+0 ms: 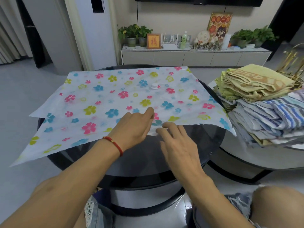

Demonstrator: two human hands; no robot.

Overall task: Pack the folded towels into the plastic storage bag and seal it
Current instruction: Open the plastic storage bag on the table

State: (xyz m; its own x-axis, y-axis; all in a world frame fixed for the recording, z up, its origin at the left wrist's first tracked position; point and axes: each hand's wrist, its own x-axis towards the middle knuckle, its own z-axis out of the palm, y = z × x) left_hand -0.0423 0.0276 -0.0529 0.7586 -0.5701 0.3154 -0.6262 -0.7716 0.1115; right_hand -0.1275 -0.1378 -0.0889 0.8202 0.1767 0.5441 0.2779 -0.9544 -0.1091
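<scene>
Now the bag [125, 96] lies flat across the table [189, 145], its near edge at the table's middle, empty. Both hands work that edge: the left hand [134, 127] pinches the film, the right hand [177, 145] rests with fingers loosely spread beside it. Best to part the 2 layers fully before reaching for the towels [263, 102], stacked at the right on another table.

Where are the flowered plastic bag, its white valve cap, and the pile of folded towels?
flowered plastic bag [105, 96]: head view, on its flat printed top.
white valve cap [154, 86]: head view, on the cap.
pile of folded towels [263, 102]: head view, mid-pile.
</scene>
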